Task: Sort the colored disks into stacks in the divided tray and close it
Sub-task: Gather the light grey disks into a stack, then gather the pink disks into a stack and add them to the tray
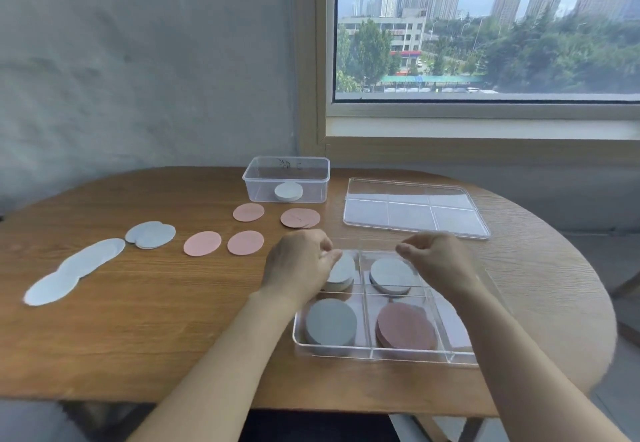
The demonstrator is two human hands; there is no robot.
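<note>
Your left hand [298,265] pinches a thin white disk [344,267] by its rim, tilted over the far-left compartment of the divided tray [384,355] near the desk [138,303] front edge, right hand [440,261] curled beside it, grip unclear; the disk looks light and bendy, so hold its edge gently.

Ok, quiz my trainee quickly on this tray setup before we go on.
1. True or false: the lid is on the tray.
2. The near-middle stack is: A white, B pink, C blue?
3. What does the left hand hold?
Key: 1 false, it lies on the table beyond. 2 B. 3 A white disk at the tray's far left.
</note>
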